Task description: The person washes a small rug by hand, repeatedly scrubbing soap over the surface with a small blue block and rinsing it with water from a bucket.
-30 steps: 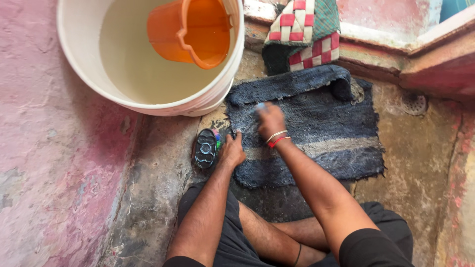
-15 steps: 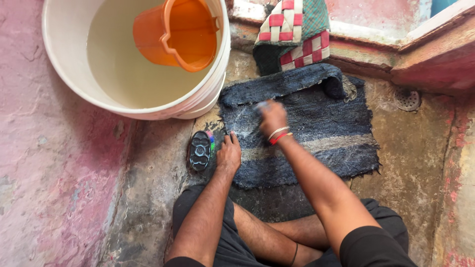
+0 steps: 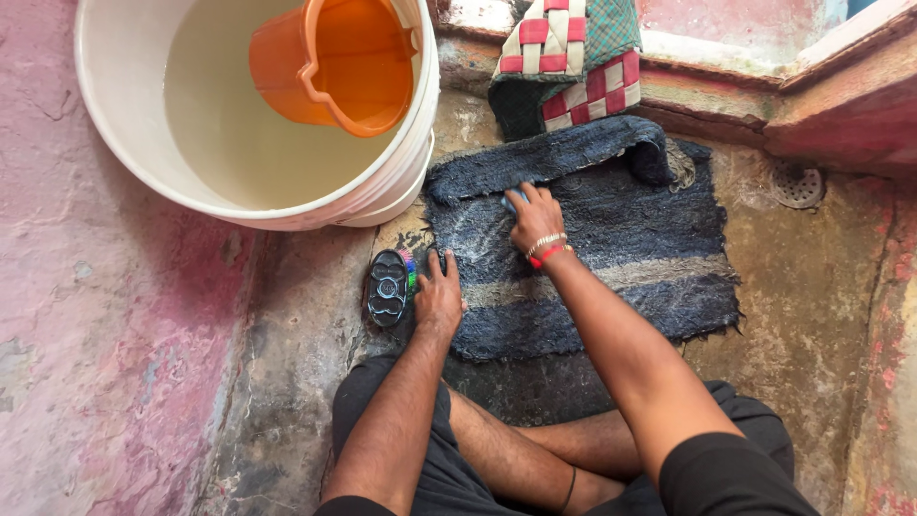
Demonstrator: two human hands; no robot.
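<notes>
The mat [image 3: 611, 239] is dark, shaggy cloth that looks wet. The floor [image 3: 812, 287] is rough, stained cement. The bucket [image 3: 115, 124] and the orange mug [image 3: 330, 62] are smooth plastic. The brush [image 3: 387, 287] is perhaps glossy plastic. The checked cloth [image 3: 573, 48] is woven.

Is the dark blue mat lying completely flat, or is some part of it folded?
Mostly spread flat. The mat lies open on the wet floor, but its far edge is rolled over toward the person.

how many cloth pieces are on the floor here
2. A dark blue mat lies flat on the wet floor under both hands; a red-and-cream checked cloth is bunched on the ledge just beyond it. Others may lie outside the view.
</notes>
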